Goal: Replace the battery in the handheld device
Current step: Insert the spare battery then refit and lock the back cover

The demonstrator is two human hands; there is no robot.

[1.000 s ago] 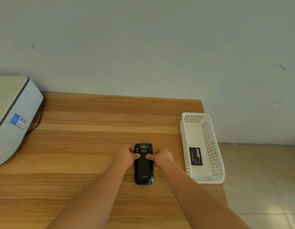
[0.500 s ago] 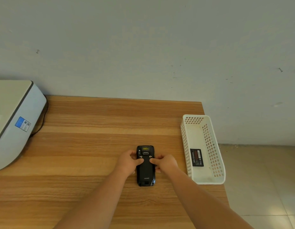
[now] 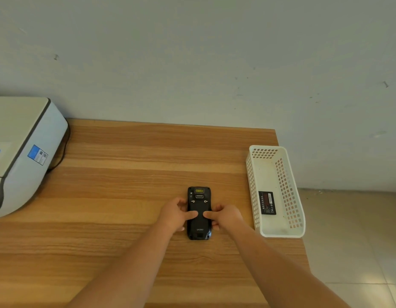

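far left on the table [image 3: 126,174], a white machine [image 3: 21,152] sits against the wall [image 3: 192,52], blue label [image 3: 37,154] on its side, dark cable [image 3: 61,150] trailing off behind it. moving across the wood grain to the middle: the device [image 3: 199,213], black, lying face down and lengthwise, its yellow-windowed end pointing at the wall, two small latches just below that window. left hand [image 3: 176,215] is on its left edge, fingers curled round the side, thumb pressed flat onto the back cover. right hand [image 3: 225,216] mirrors it on the right edge, fingers wrapped down the side, thumb laid on the cover too. both thumbs nearly meet at mid-cover, tips close but a sliver apart. so both hands are clamped on the device, thumbs on top, fingers on the flanks, and it stays flat on the table. cover looks seated. on to the right: a white basket [image 3: 281,232] at the table's edge, well apart from the hands, and inside it a black battery [image 3: 267,202] with a red label, lying flat on the basket floor about midway along. beyond that, tiled floor [image 3: 352,241].
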